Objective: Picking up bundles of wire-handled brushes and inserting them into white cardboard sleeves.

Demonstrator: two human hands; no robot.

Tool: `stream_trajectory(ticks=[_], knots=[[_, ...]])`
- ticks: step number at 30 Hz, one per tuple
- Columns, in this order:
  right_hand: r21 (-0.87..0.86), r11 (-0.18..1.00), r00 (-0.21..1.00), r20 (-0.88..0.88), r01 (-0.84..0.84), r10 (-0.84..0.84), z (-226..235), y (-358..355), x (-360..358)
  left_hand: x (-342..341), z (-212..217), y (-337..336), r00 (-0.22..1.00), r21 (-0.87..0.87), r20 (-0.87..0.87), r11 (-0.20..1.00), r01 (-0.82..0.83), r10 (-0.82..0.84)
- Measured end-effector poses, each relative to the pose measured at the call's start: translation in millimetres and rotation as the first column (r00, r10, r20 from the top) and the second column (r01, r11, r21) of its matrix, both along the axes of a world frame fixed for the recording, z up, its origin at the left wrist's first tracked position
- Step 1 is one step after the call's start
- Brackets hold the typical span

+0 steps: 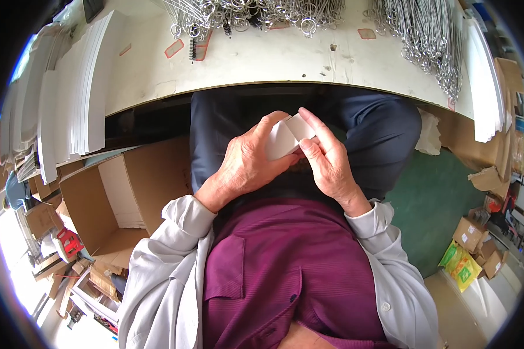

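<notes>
Above my lap, in front of the table edge, a small white box (279, 141) is held between both hands. My left hand (241, 160) wraps round the box's left side, with its thumb and fingers closed on it. At the box's right end, my right hand (332, 167) pinches the panel there, its index finger along the upper edge and its thumb below. The box is tilted, and a fold or seam runs between its two visible white faces. Its underside and contents are hidden.
On the white table (244, 67) lie a heap of looped wire brushes (256, 14) and more wire pieces (425, 41). White flat strips stand at the left (93, 87) and right (484, 81). An open cardboard box (93, 212) stands left of my legs.
</notes>
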State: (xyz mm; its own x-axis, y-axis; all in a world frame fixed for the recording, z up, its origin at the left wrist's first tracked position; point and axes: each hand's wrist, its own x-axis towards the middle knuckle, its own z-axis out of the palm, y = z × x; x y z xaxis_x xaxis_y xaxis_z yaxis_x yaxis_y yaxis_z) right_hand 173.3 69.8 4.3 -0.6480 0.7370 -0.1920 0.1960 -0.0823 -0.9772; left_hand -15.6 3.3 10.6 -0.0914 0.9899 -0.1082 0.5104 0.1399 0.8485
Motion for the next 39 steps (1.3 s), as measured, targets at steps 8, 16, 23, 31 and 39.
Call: stream_trajectory(ticks=[8, 16, 23, 31, 39], knots=[[-0.105, 0.990, 0.986, -0.133, 0.090, -0.104, -2, -2, -9, -5, 7, 2, 0.999, 0.007, 0.042, 1.000, 0.014, -0.015], [0.097, 0.991, 0.995, 0.007, 0.096, -0.097, -12, 2, -9, 2, -6, -2, 0.994, 0.024, -0.101, 0.999, 0.045, -0.043], [0.644, 0.765, 0.995, 0.079, 0.000, -0.067, -6, -2, -25, 5, -8, -7, 0.998, -0.027, -0.056, 0.999, -0.045, 0.043], [0.079, 0.981, 0.984, 0.006, 0.175, -0.176, -10, -9, -27, 9, -19, -14, 0.982, 0.046, -0.184, 0.998, -0.037, 0.045], [-0.192, 0.953, 0.970, -0.023, 0.235, -0.244, -15, -6, -30, 10, -20, -15, 0.974, 0.062, -0.214, 0.996, -0.064, 0.076]])
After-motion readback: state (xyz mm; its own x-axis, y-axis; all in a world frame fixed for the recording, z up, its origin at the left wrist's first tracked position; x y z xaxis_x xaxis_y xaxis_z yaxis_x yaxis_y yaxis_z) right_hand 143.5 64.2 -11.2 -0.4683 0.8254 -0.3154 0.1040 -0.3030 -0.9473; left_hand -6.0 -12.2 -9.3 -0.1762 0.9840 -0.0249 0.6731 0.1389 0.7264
